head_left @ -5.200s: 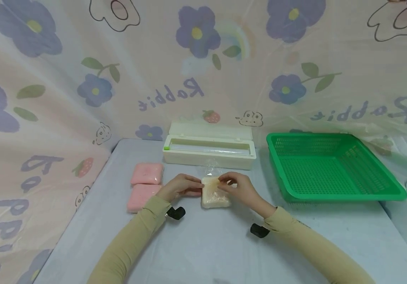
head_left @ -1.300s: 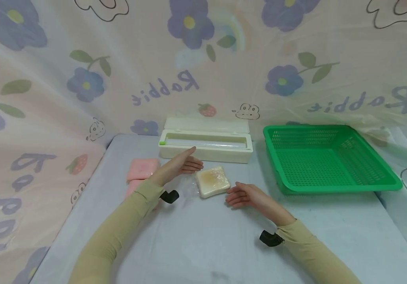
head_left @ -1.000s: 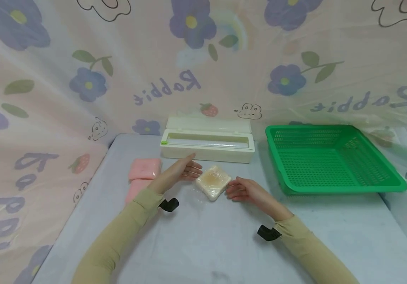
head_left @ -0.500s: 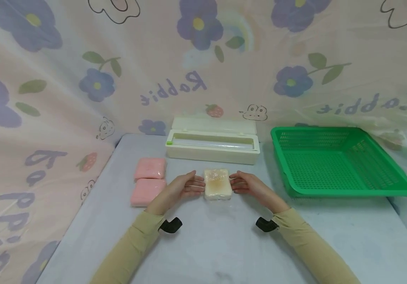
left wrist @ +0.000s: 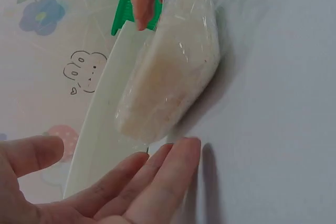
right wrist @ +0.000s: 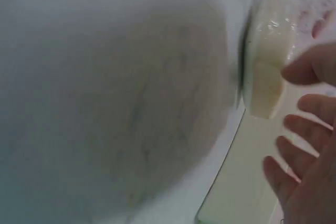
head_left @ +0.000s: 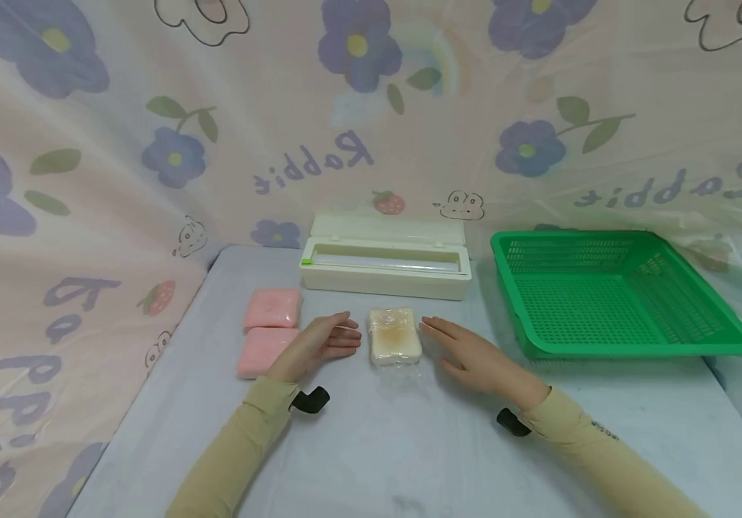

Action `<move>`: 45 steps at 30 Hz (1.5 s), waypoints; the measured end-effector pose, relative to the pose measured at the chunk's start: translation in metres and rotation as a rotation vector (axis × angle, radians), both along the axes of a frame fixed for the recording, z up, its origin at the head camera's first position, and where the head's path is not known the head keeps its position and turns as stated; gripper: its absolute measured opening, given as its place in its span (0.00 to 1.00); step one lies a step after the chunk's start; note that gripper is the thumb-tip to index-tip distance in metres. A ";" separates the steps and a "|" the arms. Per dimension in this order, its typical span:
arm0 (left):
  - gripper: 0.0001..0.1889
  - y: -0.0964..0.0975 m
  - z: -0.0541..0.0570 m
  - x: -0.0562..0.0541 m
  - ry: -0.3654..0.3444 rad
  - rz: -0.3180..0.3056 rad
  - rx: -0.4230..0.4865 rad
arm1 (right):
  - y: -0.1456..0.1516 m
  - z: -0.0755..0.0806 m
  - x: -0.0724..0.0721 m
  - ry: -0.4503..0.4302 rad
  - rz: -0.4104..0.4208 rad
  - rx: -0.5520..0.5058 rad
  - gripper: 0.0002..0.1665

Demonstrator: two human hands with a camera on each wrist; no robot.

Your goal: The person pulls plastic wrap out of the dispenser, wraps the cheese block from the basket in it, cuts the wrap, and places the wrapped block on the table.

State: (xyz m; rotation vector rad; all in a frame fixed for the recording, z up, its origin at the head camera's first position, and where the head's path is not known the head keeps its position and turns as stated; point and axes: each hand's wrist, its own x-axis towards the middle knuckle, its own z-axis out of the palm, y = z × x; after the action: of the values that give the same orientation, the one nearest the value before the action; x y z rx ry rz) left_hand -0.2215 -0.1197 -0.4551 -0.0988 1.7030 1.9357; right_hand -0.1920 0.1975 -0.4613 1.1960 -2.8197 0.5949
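Observation:
A toast-shaped piece (head_left: 395,337), cream with a browned middle, lies flat on the table in clear plastic film; loose film (head_left: 403,375) trails from its near edge. My left hand (head_left: 319,345) is beside its left edge, fingers extended and apart from it. On the other side my right hand (head_left: 474,360) has its fingers stretched toward the right edge, holding nothing. The left wrist view shows the wrapped toast (left wrist: 173,72) just beyond my left fingertips. In the right wrist view the toast (right wrist: 270,51) is near my right thumb; whether they touch I cannot tell.
Behind the toast stands a white cling film box (head_left: 386,279), its lid up and a roll inside. Two pink wrapped squares (head_left: 273,308) lie at the left. A green perforated basket (head_left: 636,349) sits at the right, and a printed curtain (head_left: 409,158) hangs behind.
The toast has been turned on the table, its loose film going from the far side to the near side. Since half a second ago both hands have drawn back from its sides.

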 end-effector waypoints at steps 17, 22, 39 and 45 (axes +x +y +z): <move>0.19 0.018 0.006 -0.008 -0.005 0.021 0.073 | -0.038 -0.008 -0.005 0.383 0.370 0.226 0.47; 0.17 0.019 -0.002 -0.014 0.020 -0.001 0.024 | -0.050 -0.012 -0.005 0.420 0.430 0.213 0.42; 0.22 0.024 -0.008 -0.019 0.017 0.012 -0.048 | -0.069 -0.008 0.002 0.558 0.523 0.262 0.28; 0.22 0.025 -0.009 -0.021 0.006 0.012 -0.062 | -0.073 -0.005 0.001 0.562 0.539 0.238 0.23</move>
State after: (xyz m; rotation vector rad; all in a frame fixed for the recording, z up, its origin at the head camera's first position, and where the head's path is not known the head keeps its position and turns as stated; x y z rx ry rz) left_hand -0.2421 -0.0950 -0.4645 -0.1269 1.7707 1.8943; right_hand -0.1912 0.1243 -0.4658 1.8315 -2.1355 -0.0901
